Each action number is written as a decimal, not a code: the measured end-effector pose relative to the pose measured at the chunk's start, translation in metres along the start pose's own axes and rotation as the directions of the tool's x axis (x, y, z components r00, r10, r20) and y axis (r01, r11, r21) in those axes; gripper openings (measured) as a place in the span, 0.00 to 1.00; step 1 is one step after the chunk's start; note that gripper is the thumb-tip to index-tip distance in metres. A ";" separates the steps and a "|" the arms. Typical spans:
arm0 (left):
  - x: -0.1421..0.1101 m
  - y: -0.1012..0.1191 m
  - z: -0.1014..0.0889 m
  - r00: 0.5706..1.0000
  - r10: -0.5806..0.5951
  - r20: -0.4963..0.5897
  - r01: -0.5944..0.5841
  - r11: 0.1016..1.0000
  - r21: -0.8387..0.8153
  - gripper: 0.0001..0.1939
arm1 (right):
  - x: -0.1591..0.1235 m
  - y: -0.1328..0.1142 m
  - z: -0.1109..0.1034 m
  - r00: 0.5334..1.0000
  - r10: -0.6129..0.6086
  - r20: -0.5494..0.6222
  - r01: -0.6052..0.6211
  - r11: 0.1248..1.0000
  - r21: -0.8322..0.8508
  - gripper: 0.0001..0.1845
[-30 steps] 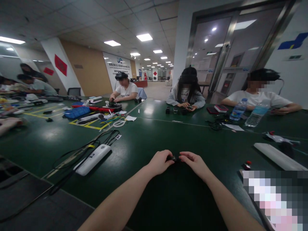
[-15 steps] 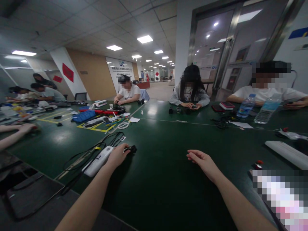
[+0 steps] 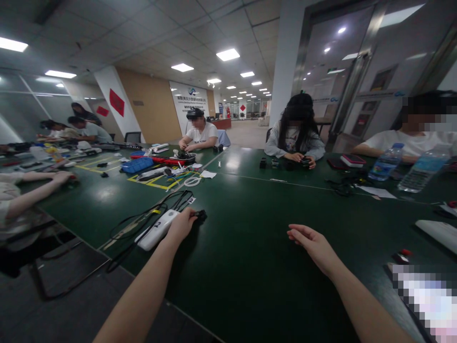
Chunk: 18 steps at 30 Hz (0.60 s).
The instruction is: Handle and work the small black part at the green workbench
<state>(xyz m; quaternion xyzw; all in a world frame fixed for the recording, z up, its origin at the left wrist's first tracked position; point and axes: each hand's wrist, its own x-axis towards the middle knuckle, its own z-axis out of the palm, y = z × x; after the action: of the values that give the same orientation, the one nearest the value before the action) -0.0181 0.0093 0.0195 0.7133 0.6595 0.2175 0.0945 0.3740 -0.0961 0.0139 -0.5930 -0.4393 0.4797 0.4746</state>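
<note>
My left hand (image 3: 183, 225) is closed on a small black object (image 3: 202, 216) at the table's left middle; its exact kind I cannot make out. Right under the wrist and beside it lies a white power bank-like block (image 3: 157, 231) marked "2", with black cables (image 3: 143, 221) looped around it. My right hand (image 3: 314, 243) hovers above or rests on the dark green table (image 3: 243, 257), fingers loosely stretched out and nothing visible in them. The gap between my two hands shows bare green surface.
A blue tray (image 3: 137, 165), a red case (image 3: 178, 161) and a coiled white cable (image 3: 192, 182) lie beyond my left hand. Water bottles (image 3: 386, 163) stand at the right. A small red-and-black item (image 3: 403, 256) lies at the near right. Co-workers sit across and at the left.
The whole view has shifted, so things appear farther right. My left hand keeps hold of the black object, and my right hand keeps about the same pose.
</note>
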 end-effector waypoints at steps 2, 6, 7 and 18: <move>0.000 -0.003 0.001 1.000 -0.023 -0.001 0.023 0.999 -0.038 0.08 | -0.001 -0.002 0.001 1.000 0.009 0.002 -0.009 1.000 -0.002 0.17; 0.000 -0.008 0.002 0.999 -0.035 -0.014 0.034 0.997 -0.068 0.08 | -0.003 -0.005 0.001 1.000 0.005 0.005 -0.005 1.000 -0.016 0.17; 0.001 -0.009 0.002 0.999 -0.035 -0.014 0.034 0.997 -0.073 0.08 | -0.003 -0.005 0.001 1.000 0.003 0.008 -0.003 1.000 -0.018 0.17; 0.000 -0.011 0.002 0.999 -0.040 -0.011 0.039 0.995 -0.096 0.08 | -0.002 -0.003 0.000 1.000 -0.006 0.017 0.006 1.000 -0.014 0.17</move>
<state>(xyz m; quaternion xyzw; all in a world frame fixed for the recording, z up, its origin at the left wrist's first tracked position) -0.0273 0.0113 0.0125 0.6933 0.6630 0.2516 0.1284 0.3732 -0.0970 0.0171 -0.5910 -0.4483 0.4802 0.4682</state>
